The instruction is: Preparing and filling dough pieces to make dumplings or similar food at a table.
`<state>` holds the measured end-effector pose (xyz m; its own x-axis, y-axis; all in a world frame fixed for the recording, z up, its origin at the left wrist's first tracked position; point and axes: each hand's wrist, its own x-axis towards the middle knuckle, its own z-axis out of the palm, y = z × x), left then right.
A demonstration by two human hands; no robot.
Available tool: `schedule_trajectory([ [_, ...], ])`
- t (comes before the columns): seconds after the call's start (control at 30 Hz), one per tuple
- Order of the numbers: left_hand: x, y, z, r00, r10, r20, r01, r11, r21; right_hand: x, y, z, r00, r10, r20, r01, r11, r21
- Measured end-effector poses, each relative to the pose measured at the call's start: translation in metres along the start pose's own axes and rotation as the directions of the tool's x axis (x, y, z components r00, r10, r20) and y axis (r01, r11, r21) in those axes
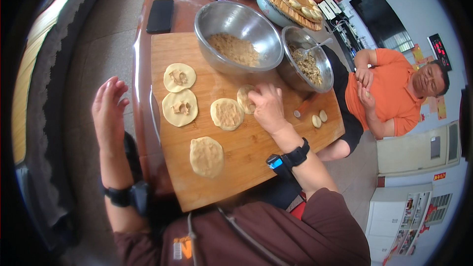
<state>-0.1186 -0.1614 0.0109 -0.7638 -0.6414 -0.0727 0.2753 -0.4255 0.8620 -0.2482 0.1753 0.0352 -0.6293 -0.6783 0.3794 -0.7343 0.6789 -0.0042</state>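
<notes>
My right hand (268, 107) is over a flat dough round (245, 99) on the wooden board (295, 135). Its fingers are bent together, with the tips touching the round; anything between them is hidden. Left of that lies another dough round (227, 114) with tan paste spread over it. A larger paste-covered round (207, 157) sits nearer to me. At the board's left, two dough rounds, one far (179, 78) and one near (180, 108), carry lumps of tan paste. My left hand (109, 111) is raised off the board's left side, empty, fingers apart and slightly curled.
A steel bowl (207, 22) of tan crumbly filling stands at the board's far edge. Beside it is a smaller steel bowl (322, 64) with dark filling and a spoon (318, 45). Small dough pieces (316, 120), a phone (160, 16), a woven tray (276, 0) and a seated person (384, 88) are nearby.
</notes>
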Motion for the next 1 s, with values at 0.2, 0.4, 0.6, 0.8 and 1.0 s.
schedule_trajectory([
  [0.2, 0.002, -0.001, -0.002, 1.0, -0.015, -0.001, 0.015, 1.0, -0.011, 0.011, 0.004, -0.006, 0.996, -0.052, 0.075, 0.056, 0.997, -0.058],
  [0.4, 0.004, 0.0, -0.002, 1.0, -0.011, 0.024, 0.011, 1.0, -0.01, -0.008, -0.006, -0.01, 0.995, -0.092, 0.037, 0.096, 0.986, -0.135],
  [0.6, 0.001, -0.004, -0.004, 1.0, -0.013, 0.012, 0.013, 1.0, 0.018, -0.016, -0.001, -0.006, 0.999, -0.006, 0.032, 0.007, 1.0, -0.018],
  [0.8, 0.001, -0.002, -0.003, 1.0, 0.006, -0.005, -0.006, 1.0, 0.014, -0.016, -0.001, -0.003, 0.996, 0.092, 0.022, -0.09, 0.992, -0.085],
  [1.0, 0.002, -0.004, -0.004, 1.0, 0.009, 0.019, -0.009, 1.0, -0.007, -0.017, 0.002, -0.006, 0.995, 0.087, 0.052, -0.084, 0.994, -0.063],
])
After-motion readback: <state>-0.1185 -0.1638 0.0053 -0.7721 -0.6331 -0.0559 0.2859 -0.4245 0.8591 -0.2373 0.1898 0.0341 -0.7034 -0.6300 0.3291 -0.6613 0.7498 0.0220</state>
